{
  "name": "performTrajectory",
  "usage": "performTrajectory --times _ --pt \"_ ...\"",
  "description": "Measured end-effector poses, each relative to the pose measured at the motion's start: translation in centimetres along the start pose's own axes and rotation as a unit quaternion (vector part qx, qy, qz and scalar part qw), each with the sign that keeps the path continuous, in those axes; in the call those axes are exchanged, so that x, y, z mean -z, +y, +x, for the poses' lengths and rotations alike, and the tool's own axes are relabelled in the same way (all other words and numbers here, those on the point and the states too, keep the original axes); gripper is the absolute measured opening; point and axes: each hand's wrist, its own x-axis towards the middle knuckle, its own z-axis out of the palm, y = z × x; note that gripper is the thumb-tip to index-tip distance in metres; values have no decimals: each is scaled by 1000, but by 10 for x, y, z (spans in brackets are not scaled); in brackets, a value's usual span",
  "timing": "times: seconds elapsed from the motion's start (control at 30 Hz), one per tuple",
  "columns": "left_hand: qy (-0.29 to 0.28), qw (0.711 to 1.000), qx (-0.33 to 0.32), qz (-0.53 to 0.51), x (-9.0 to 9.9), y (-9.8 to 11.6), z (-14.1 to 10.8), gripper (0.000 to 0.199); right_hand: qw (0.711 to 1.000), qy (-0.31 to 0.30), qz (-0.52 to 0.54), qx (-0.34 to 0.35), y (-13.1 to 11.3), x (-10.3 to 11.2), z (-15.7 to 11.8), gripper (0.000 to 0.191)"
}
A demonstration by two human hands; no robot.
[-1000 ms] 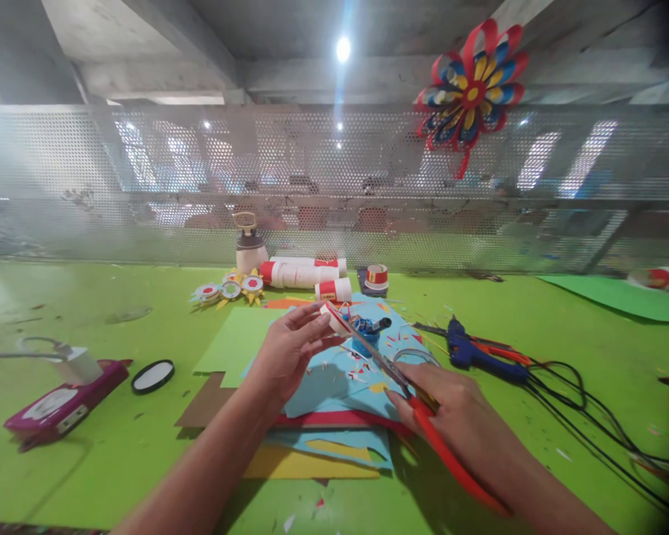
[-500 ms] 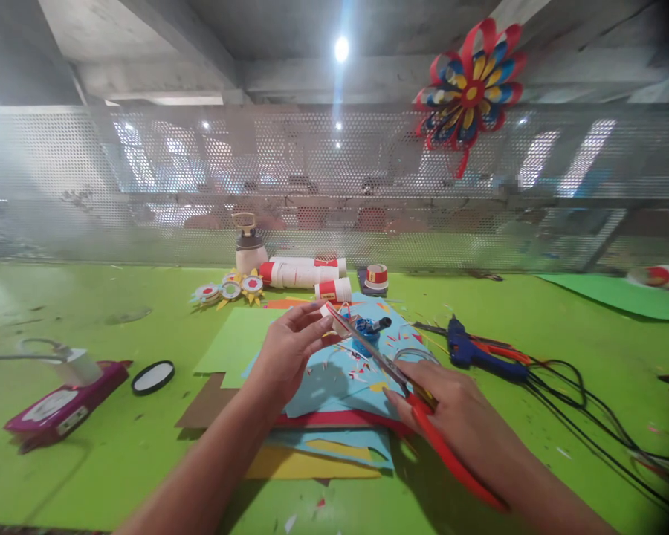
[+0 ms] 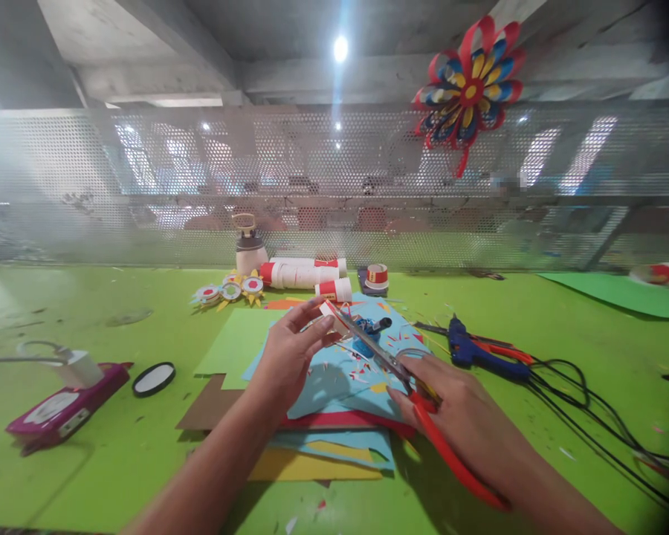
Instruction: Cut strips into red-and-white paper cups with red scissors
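My left hand (image 3: 293, 345) pinches a small white paper piece with a red edge (image 3: 332, 316), which looks like part of a paper cup. My right hand (image 3: 449, 405) is closed round the red-handled scissors (image 3: 435, 431), with their blades pointing up and left at the paper piece. The blade tips meet its edge; how deep they reach I cannot tell. Below the hands lies light blue paper (image 3: 334, 390) strewn with red and white snippets. A small blue container (image 3: 365, 338) with a dark piece sticking up stands just behind the blades.
At right lie a blue glue gun (image 3: 482, 353) and black cables (image 3: 583, 416). A purple power strip (image 3: 70, 405) and round black-rimmed lid (image 3: 153, 378) are at left. Paper cups (image 3: 304, 274), paper flowers (image 3: 230, 288) and a spray bottle (image 3: 250, 253) stand behind, before a perforated screen (image 3: 201, 178).
Both hands keep nearly the same place. The paper piece has turned slightly in my left hand, and the scissors have shifted a little.
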Motion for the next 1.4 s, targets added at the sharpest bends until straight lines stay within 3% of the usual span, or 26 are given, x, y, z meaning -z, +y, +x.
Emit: performTrajectory --times 0.7,1.4 --pt "-5 1000 -5 13 -1 0 -2 30 1000 3 5 18 2 0 -3 30" --pt "-4 1000 -3 5 -2 -1 -3 33 1000 4 0 21 -1 1 -2 29"
